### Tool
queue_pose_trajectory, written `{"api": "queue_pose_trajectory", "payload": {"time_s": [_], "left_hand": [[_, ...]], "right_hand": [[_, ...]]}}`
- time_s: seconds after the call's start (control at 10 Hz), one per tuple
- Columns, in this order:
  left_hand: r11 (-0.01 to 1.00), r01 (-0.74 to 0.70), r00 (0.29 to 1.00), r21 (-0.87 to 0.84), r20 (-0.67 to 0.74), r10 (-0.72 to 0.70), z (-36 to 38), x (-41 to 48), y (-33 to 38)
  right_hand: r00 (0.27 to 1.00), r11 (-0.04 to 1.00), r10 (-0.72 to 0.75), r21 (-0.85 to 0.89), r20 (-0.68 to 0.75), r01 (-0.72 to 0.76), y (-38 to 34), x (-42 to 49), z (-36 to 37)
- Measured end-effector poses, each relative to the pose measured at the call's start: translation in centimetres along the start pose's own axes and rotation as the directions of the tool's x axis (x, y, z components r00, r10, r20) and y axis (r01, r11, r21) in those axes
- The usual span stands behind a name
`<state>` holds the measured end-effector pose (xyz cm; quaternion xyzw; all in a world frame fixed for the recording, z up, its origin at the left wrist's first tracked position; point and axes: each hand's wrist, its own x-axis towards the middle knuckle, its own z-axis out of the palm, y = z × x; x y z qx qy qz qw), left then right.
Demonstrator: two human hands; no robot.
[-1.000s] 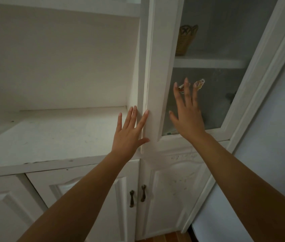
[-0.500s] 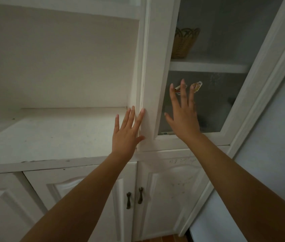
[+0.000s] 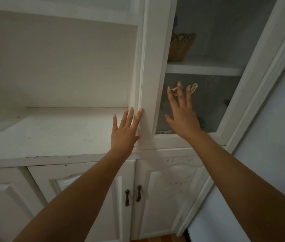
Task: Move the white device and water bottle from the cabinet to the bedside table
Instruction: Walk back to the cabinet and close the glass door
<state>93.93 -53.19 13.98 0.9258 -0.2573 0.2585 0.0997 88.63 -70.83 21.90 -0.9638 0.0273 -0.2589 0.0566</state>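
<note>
At cabinet point(image 3: 148, 67): bare white shelf point(image 3: 54, 133), glass door point(image 3: 204, 105).
Hands: left point(image 3: 125, 135), right point(image 3: 181, 112), fingers spread, holding nothing.
Change: view tilted upward.

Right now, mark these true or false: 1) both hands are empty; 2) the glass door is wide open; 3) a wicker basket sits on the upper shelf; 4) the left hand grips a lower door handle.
1) True: the left hand and right hand are open and hold nothing.
2) False: the glass door looks shut or nearly so.
3) True: the wicker basket stands behind the glass.
4) False: it rests at the door's frame edge.
</note>
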Motion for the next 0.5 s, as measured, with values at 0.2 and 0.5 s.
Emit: {"api": "queue_pose_trajectory", "payload": {"time_s": [0.2, 0.5], "left_hand": [[0.998, -0.055, 0.997, -0.010, 0.052, 0.055, -3.0, -0.9, -0.2], [0.990, -0.090, 0.986, -0.111, -0.147, 0.073, -7.9, -3.1, 0.8]], "right_hand": [[1.000, 0.993, 0.008, 0.120, 0.002, -0.009, -0.1, -1.6, -2.1], [0.983, 0.961, -0.090, 0.246, -0.161, 0.129, 0.0, -6.5, -7.8]]}}
